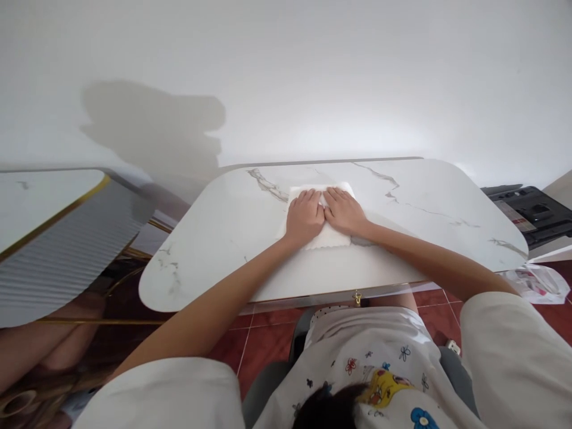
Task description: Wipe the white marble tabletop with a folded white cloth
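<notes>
A white cloth [329, 240] with a scalloped front edge lies flat on the white marble-patterned table [214, 238]. My left hand [305, 217] rests palm down on its left half, the fingers laid out towards the far edge. Beside it, my right hand [344, 211] lies palm down on the other half of the cloth. The thumbs meet near the middle. Both hands are open and press on the cloth without gripping it; its part under the palms is hidden.
On the left stands another marble-topped piece with gold trim and a ribbed grey side [75, 250]. A white wall [313, 77] rises behind the table. At the right are a black device [540, 211] and a clear plastic bag [538, 283]. Red floor tiles [268, 339] show below.
</notes>
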{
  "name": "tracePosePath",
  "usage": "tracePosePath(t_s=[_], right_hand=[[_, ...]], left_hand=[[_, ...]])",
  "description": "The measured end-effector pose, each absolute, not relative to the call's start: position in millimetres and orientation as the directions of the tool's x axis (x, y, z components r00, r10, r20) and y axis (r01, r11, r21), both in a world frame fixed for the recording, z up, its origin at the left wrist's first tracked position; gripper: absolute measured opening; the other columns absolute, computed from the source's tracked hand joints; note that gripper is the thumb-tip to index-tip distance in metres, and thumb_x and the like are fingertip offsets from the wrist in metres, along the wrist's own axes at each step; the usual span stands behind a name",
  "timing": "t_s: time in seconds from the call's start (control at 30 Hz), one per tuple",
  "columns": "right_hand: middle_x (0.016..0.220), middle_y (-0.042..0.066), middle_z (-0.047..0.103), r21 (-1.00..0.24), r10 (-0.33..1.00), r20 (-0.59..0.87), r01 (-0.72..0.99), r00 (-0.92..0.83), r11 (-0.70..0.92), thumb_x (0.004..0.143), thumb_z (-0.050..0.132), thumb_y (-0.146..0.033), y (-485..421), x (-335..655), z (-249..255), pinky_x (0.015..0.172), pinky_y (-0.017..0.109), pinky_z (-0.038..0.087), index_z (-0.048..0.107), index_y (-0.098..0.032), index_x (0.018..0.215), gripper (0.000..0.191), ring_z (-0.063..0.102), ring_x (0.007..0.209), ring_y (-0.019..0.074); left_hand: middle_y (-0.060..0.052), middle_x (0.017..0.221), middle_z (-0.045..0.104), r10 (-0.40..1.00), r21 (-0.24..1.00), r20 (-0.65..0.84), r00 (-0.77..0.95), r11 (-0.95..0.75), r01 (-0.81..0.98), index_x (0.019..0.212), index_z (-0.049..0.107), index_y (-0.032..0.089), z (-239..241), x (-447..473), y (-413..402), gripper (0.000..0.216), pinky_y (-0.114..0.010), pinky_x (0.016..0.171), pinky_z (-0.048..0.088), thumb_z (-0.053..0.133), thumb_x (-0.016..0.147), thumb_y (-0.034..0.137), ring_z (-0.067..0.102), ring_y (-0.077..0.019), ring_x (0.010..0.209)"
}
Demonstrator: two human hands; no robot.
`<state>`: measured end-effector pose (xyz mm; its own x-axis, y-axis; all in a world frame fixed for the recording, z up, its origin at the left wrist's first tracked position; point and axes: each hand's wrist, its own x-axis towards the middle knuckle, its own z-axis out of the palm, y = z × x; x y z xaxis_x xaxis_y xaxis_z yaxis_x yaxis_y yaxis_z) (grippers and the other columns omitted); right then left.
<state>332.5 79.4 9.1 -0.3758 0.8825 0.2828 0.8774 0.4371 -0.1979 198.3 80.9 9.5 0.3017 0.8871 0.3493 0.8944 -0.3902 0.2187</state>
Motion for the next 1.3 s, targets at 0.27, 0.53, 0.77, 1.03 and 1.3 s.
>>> tracePosePath(t_s=[0.27, 0.53, 0.77, 1.03, 1.3], right_hand=[[0.148, 0.015, 0.048, -0.202, 0.855, 0.287, 0.845, -0.433, 0.496, 0.096, 0.037, -0.025, 31, 333, 9, 0.119, 0.04, 0.029, 0.049, -0.007, 0.14, 0.05, 0.041, 0.14, 0.0246], [0.148, 0.014, 0.048, -0.203, 0.814, 0.312, 0.803, -0.49, 0.561, 0.096, 0.034, -0.028, -21, 363, 6, 0.118, 0.046, 0.034, 0.049, -0.01, 0.142, 0.052, 0.043, 0.139, 0.0252], [0.147, 0.013, 0.049, -0.161, 0.843, 0.278, 0.843, -0.46, 0.513, 0.096, 0.033, -0.028, 14, 388, 6, 0.116, 0.044, 0.036, 0.048, -0.012, 0.143, 0.052, 0.043, 0.139, 0.0246], [0.149, 0.018, 0.046, -0.123, 0.842, 0.194, 0.839, -0.504, 0.531, 0.097, 0.031, -0.021, 103, 388, 12, 0.116, 0.041, 0.031, 0.043, -0.002, 0.143, 0.052, 0.041, 0.139, 0.027], [0.145, 0.018, 0.05, -0.146, 0.871, 0.227, 0.869, -0.435, 0.473, 0.096, 0.03, -0.013, 174, 365, 12, 0.113, 0.04, 0.032, 0.049, -0.001, 0.136, 0.046, 0.044, 0.135, 0.028]], left_hand=[[-0.015, 0.143, 0.052, 0.908, 0.145, 0.293, 0.298, -0.351, 0.925, 0.134, 0.053, 0.011, 10, 190, 26, 0.05, -0.045, 0.112, 0.037, 0.03, 0.091, 0.022, 0.044, -0.0296, 0.136], [-0.016, 0.148, 0.046, 0.901, 0.123, 0.219, 0.375, -0.407, 0.905, 0.141, 0.047, 0.01, 9, 201, -21, 0.056, -0.048, 0.116, 0.032, 0.034, 0.089, 0.028, 0.04, -0.0312, 0.139], [-0.015, 0.149, 0.046, 0.893, 0.175, 0.229, 0.388, -0.43, 0.886, 0.141, 0.046, 0.011, 7, 231, 15, 0.055, -0.048, 0.118, 0.029, 0.033, 0.091, 0.028, 0.039, -0.03, 0.14], [-0.016, 0.149, 0.045, 0.903, 0.178, 0.223, 0.366, -0.407, 0.896, 0.14, 0.046, 0.009, 12, 238, 97, 0.052, -0.045, 0.118, 0.027, 0.036, 0.092, 0.025, 0.037, -0.0291, 0.141], [-0.017, 0.146, 0.049, 0.873, 0.101, 0.291, 0.392, -0.435, 0.895, 0.135, 0.051, 0.009, 8, 227, 173, 0.047, -0.043, 0.114, 0.031, 0.029, 0.094, 0.02, 0.042, -0.0279, 0.137]])
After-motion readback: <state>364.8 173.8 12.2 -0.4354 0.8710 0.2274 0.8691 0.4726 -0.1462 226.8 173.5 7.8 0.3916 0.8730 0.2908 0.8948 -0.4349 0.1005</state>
